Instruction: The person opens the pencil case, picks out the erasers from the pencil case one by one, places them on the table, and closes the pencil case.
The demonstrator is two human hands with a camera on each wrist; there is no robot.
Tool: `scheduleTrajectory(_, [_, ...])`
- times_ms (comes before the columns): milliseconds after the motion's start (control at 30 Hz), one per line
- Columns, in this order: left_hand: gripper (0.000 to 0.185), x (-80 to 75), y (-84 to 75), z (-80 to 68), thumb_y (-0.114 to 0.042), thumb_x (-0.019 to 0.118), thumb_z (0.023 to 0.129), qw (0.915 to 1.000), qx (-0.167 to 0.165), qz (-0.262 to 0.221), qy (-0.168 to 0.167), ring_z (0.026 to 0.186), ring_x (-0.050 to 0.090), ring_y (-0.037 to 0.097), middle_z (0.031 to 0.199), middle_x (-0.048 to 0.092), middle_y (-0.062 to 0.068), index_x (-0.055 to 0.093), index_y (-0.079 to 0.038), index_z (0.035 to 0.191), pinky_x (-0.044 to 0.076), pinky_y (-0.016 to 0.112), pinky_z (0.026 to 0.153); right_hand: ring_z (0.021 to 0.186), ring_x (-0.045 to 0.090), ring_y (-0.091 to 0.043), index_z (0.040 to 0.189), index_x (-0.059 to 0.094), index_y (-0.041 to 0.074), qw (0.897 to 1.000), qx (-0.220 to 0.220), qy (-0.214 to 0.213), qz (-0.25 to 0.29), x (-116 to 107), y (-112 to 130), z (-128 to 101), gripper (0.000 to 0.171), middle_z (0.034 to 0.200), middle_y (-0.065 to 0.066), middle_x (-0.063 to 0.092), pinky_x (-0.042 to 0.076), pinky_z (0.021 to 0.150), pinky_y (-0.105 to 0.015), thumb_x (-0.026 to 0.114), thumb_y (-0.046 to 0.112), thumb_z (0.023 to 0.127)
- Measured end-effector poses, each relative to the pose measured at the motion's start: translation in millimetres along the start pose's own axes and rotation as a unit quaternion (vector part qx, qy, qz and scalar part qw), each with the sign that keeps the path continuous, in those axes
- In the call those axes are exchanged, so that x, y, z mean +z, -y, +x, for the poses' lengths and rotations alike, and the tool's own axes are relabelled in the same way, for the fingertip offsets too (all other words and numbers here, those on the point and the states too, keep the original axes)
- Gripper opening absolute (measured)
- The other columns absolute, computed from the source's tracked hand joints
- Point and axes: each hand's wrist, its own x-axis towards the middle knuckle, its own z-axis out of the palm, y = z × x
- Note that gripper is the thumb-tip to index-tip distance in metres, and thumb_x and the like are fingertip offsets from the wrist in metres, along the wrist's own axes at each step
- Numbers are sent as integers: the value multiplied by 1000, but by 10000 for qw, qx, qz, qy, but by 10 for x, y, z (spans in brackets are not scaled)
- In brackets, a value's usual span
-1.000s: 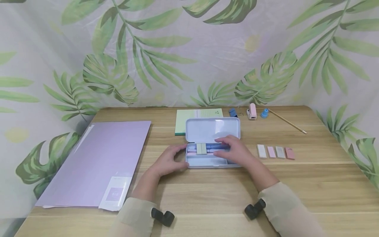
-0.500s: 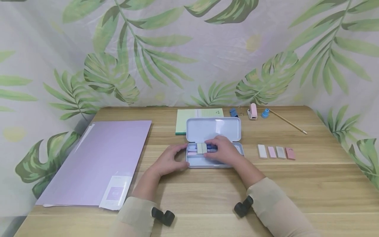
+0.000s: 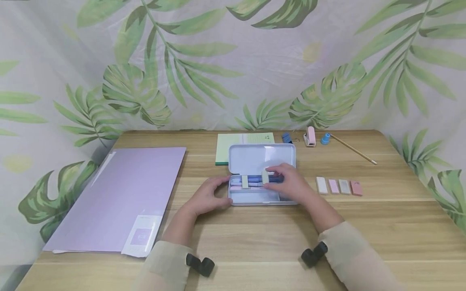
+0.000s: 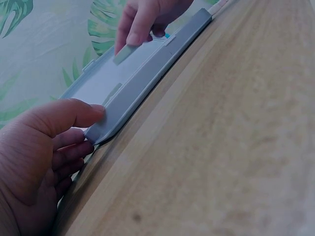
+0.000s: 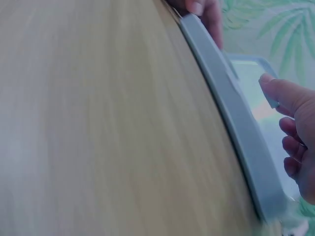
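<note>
Item count, desk (image 3: pixel 364 226) surface and open pencil case (image 3: pixel 255 198)

One desk carries: one pencil case, lid raised; two pale green erasers over the pens in it, one (image 3: pixel 245 182) lying at the left and one (image 3: pixel 265 176) pinched by the right hand (image 3: pixel 291 186); four erasers in a row at the right (white (image 3: pixel 322 185), pink (image 3: pixel 333 186), grey (image 3: pixel 344 186), salmon (image 3: pixel 356 188)); one lilac folder (image 3: pixel 120 198); one green notepad (image 3: pixel 223 147); one blue binder clip (image 3: pixel 287 138); one pink correction tape (image 3: pixel 310 136); one blue sharpener (image 3: pixel 325 139); one wooden pencil (image 3: pixel 353 149). Pens (image 3: pixel 255 180) in the case: number cannot be told. Hands: two, left (image 3: pixel 205 200) and right.
</note>
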Motion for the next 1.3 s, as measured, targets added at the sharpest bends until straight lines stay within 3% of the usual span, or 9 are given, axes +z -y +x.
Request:
scheduleTrajectory(267, [76, -2, -4, 1, -32, 75, 76, 10000, -22, 12, 9, 144, 35, 32, 151, 44, 11, 47, -14, 145, 27, 52, 120, 118, 51, -33, 137, 56, 17, 9976, 668, 18, -186, -451, -277, -311, 63, 124, -12, 59, 49, 94, -49, 74, 45, 84])
scheduleTrajectory(467, [77, 6, 0, 3, -32, 75, 77, 10000, -37, 37, 33, 144, 34, 33, 152, 44, 11, 47, -14, 146, 27, 52, 120, 108, 53, -31, 134, 59, 12, 9957, 610, -330, -616, -656, -474, -605, 62, 118, -13, 60, 45, 84, -42, 73, 47, 84])
scheduleTrajectory(600, [77, 2, 0, -3, -32, 75, 76, 10000, -15, 35, 13, 144, 34, 33, 152, 44, 12, 47, -14, 146, 27, 52, 120, 102, 56, -31, 129, 62, 9, 9935, 531, -528, -858, -727, -593, -784, 59, 112, -15, 62, 36, 90, -53, 75, 43, 83])
scheduleTrajectory(667, [77, 2, 0, -6, -32, 75, 76, 10000, -15, 36, 12, 144, 34, 33, 152, 44, 12, 47, -14, 146, 27, 53, 119, 99, 56, -31, 127, 63, 7, 9925, 472, -612, -943, -746, -650, -859, 57, 107, -14, 63, 34, 90, -53, 77, 40, 82])
scheduleTrajectory(867, [77, 9, 0, -2, -32, 75, 77, 10000, -58, -29, 23, 145, 33, 32, 153, 42, 11, 47, -16, 146, 26, 52, 120, 96, 50, -27, 121, 67, 4, 9926, 240, -637, -1002, -760, -769, -1008, 52, 100, -12, 64, 39, 82, -39, 81, 31, 79])
scheduleTrajectory(1067, [77, 11, 2, -5, -32, 75, 76, 10000, -57, -36, 12, 145, 33, 33, 152, 43, 11, 47, -15, 146, 27, 52, 120, 124, 45, -52, 120, 66, 4, 9960, 329, -411, -723, -737, -816, -1108, 53, 112, -24, 66, 40, 99, -63, 81, 33, 78])
scheduleTrajectory(1133, [77, 12, 2, -2, -31, 75, 76, 10000, -33, -19, 2, 144, 33, 33, 152, 43, 12, 47, -14, 146, 27, 53, 120, 121, 52, -48, 120, 66, 4, 9964, 404, -316, -680, -717, -838, -1134, 53, 112, -22, 66, 41, 101, -61, 81, 34, 78])
scheduleTrajectory(1200, [77, 12, 3, 2, -31, 75, 76, 10000, -9, 1, -7, 144, 34, 34, 152, 43, 13, 47, -14, 146, 27, 53, 119, 107, 61, -34, 120, 67, 7, 9957, 439, -265, -776, -693, -864, -1150, 53, 111, -17, 67, 48, 94, -52, 81, 37, 79])
scheduleTrajectory(1300, [77, 10, 6, 2, -31, 75, 77, 10000, -9, 21, -5, 144, 34, 34, 152, 43, 13, 47, -13, 146, 27, 53, 119, 101, 58, -22, 121, 67, 9, 9947, 483, -212, -878, -668, -899, -1158, 54, 108, -10, 66, 49, 89, -40, 80, 39, 78])
